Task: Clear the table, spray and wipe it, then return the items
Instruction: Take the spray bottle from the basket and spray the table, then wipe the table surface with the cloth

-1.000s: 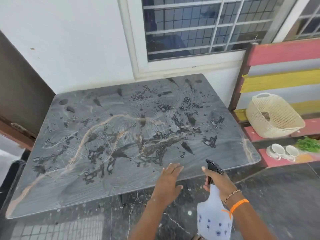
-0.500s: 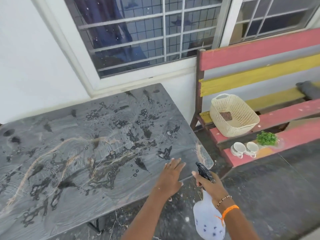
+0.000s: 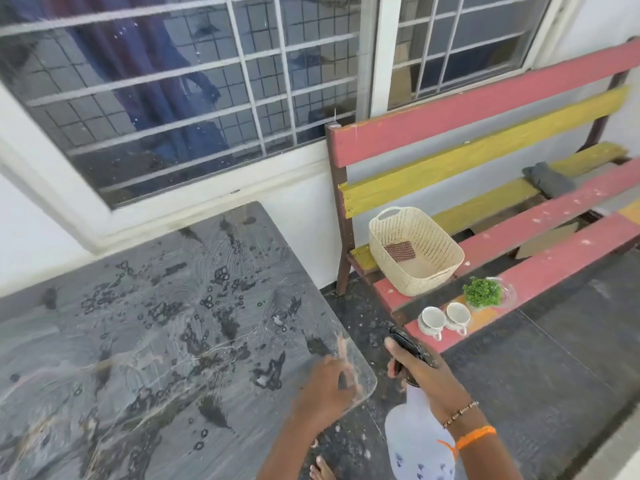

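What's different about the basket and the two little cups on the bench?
The basket is much bigger than the two cups. The basket is cream and full of tiny holes; the cups are white and smooth. The basket has a checked cloth in it; the cups look empty. Both sit upright on the bench.

A white wall [image 3: 24,244] runs behind the scene, holding a white-framed window [image 3: 194,98] with a grid of pale bars at 11 o'clock; dark blue cloth shows through the glass. A second barred window [image 3: 464,46] sits at 1 o'clock. Below it, at 3 o'clock, stands a slatted bench [image 3: 485,109] painted red and yellow on a dark frame. The floor [image 3: 554,368] at 5 o'clock is dark speckled stone under even daylight
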`<state>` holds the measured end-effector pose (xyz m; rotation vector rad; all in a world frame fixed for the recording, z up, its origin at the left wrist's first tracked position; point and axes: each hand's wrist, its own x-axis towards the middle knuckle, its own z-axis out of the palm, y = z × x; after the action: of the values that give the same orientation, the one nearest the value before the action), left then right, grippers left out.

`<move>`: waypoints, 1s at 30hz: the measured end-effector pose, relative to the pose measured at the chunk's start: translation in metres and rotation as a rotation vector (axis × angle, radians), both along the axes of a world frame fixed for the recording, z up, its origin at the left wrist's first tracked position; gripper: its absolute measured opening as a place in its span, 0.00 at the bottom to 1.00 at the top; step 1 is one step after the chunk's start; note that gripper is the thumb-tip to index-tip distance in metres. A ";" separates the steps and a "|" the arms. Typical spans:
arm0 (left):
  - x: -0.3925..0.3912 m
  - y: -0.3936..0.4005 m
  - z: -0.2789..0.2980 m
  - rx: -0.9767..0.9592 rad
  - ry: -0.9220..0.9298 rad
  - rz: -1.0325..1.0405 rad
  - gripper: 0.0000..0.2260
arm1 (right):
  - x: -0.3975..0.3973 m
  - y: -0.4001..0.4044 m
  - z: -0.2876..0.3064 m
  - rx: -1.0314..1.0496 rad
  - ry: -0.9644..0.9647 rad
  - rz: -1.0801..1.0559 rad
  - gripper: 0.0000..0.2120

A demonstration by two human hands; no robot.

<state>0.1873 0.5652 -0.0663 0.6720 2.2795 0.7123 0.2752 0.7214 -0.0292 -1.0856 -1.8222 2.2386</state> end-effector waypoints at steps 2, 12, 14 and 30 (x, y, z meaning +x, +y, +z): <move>-0.012 0.031 0.012 0.076 -0.080 -0.044 0.14 | -0.014 0.020 0.019 0.101 0.048 -0.025 0.18; -0.102 0.161 0.035 0.289 -0.205 0.086 0.10 | -0.116 0.141 0.033 0.466 0.187 -0.350 0.18; -0.124 0.185 0.030 0.285 -0.212 0.114 0.10 | -0.140 0.171 0.026 0.491 0.171 -0.350 0.23; -0.231 0.339 -0.045 0.057 -0.432 0.370 0.09 | -0.252 0.337 -0.119 0.807 -0.224 0.169 0.11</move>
<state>-0.0441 0.9046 -0.1113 0.0951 1.9968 0.9913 0.0230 1.0585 -0.1484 -1.0403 -2.6145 1.2055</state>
